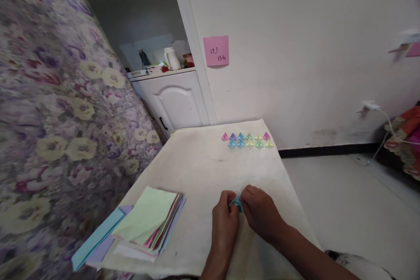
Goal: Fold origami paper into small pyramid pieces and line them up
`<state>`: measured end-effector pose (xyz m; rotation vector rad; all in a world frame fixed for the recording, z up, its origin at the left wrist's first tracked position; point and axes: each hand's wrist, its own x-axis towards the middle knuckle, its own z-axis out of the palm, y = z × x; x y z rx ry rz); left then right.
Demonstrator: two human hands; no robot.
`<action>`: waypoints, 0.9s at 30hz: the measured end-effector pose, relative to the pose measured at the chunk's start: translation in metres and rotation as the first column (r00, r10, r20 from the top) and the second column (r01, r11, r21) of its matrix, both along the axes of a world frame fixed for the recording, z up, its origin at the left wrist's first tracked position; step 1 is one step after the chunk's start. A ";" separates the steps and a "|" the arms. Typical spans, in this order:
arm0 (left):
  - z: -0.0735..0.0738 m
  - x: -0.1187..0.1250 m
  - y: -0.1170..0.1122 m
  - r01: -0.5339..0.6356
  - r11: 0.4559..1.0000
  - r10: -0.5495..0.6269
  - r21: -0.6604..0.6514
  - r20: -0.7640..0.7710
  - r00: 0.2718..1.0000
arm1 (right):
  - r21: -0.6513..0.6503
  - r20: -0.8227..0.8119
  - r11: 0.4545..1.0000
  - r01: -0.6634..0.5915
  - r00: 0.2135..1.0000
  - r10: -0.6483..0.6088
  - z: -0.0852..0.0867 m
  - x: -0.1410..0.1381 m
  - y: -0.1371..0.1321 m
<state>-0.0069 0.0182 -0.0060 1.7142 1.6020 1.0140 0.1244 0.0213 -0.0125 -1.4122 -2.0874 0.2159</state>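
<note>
Pinching blue paper (236,203) between both hands, left hand (225,221) and right hand (260,214) meeting fingertips at table's (197,170) 6 o'clock for creasing; sheet stack (147,223) lying at 8 o'clock, folded pieces (247,140) lining up at 1 o'clock.

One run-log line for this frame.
left hand, right hand: pinch blue folded paper | near left: coloured sheet stack | far table edge: rows of folded pieces

Both hands (241,214) pinch blue paper (236,203) — tabletop (197,170).
</note>
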 end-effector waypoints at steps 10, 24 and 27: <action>-0.003 -0.001 0.002 0.015 0.999 -0.011 -0.038 0.108 0.994 | -0.001 -0.060 0.998 -0.068 0.996 0.068 -0.002 -0.001 -0.001; -0.005 0.002 0.004 -0.009 0.999 0.016 -0.053 0.128 0.992 | -0.038 -0.070 0.998 -0.052 0.996 0.050 0.007 -0.002 -0.006; -0.006 0.003 0.004 0.001 0.999 0.006 -0.050 0.134 0.991 | -0.038 -0.044 0.999 -0.016 0.999 0.015 0.002 -0.003 -0.004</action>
